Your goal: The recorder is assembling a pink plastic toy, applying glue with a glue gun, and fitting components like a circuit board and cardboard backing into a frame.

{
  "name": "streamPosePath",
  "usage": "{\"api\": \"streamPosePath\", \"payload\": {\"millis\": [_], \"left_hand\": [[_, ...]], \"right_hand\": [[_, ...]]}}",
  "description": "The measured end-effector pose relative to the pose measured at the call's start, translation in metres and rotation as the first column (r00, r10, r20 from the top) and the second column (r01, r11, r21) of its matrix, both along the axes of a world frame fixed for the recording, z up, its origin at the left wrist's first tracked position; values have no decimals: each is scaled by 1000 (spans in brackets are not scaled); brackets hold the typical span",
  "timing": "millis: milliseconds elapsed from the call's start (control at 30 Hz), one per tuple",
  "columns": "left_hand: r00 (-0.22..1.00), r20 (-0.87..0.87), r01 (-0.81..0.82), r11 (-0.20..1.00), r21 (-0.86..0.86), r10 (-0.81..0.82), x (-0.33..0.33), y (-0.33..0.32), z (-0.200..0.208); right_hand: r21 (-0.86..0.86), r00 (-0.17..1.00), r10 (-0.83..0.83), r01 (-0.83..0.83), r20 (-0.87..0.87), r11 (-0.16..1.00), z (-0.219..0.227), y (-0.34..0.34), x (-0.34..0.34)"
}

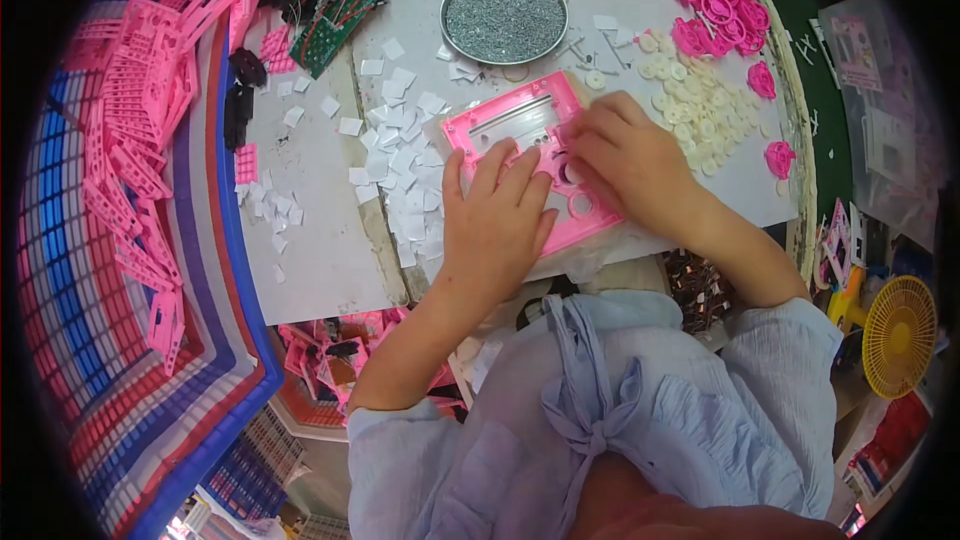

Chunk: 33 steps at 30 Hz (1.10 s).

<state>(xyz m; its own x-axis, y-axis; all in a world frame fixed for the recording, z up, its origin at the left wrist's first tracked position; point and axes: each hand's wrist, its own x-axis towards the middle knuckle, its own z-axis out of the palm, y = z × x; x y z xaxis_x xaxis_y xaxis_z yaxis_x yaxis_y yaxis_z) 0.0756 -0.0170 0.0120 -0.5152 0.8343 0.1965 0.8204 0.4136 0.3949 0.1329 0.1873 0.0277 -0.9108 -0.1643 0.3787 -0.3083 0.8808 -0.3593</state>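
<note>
A pink plastic panel (pixel 513 98) with a rectangular window and round openings lies slightly tilted on the worktable in front of me. My left hand (pixel 498 208) rests on its left side, fingers spread across the surface. Over the panel's right side, my right hand (pixel 632 162) has its fingers bent down and drawn together. Their tips are near a dark round opening, and whatever they pinch is hidden. Loose white paper squares (pixel 402 145) lie beside my left hand. Off-white plastic discs (pixel 690 100) are heaped beyond my right hand.
A round tin of small screws (pixel 506 15) stands behind the panel. Pink ring-shaped parts (pixel 715 8) pile up at the back right. A green circuit board (pixel 338 23) with wires lies at the back left. Pink casings (pixel 150 70) fill the striped-lined area at left. A yellow fan (pixel 899 336) is at right.
</note>
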Motion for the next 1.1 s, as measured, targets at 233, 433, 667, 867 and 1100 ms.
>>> {"api": "streamPosePath", "payload": {"millis": [233,433,667,867,1100], "left_hand": [[1000,6,-10,1000,14,10,1,-3,-7],[1000,8,-11,999,39,11,0,-5,-9],[1000,10,2,1000,15,-2,-1,-4,-4],[999,32,22,1000,4,-22,-4,-5,-3],[997,71,-60,944,324,39,-76,26,8]], "right_hand": [[163,999,-42,40,11,986,-16,-16,-2],[239,992,-85,62,88,969,-12,-20,-5],[216,991,-130,120,34,969,-17,-22,0],[227,979,-197,183,42,957,-23,-27,2],[-71,984,-143,151,109,986,-18,-11,1]]}}
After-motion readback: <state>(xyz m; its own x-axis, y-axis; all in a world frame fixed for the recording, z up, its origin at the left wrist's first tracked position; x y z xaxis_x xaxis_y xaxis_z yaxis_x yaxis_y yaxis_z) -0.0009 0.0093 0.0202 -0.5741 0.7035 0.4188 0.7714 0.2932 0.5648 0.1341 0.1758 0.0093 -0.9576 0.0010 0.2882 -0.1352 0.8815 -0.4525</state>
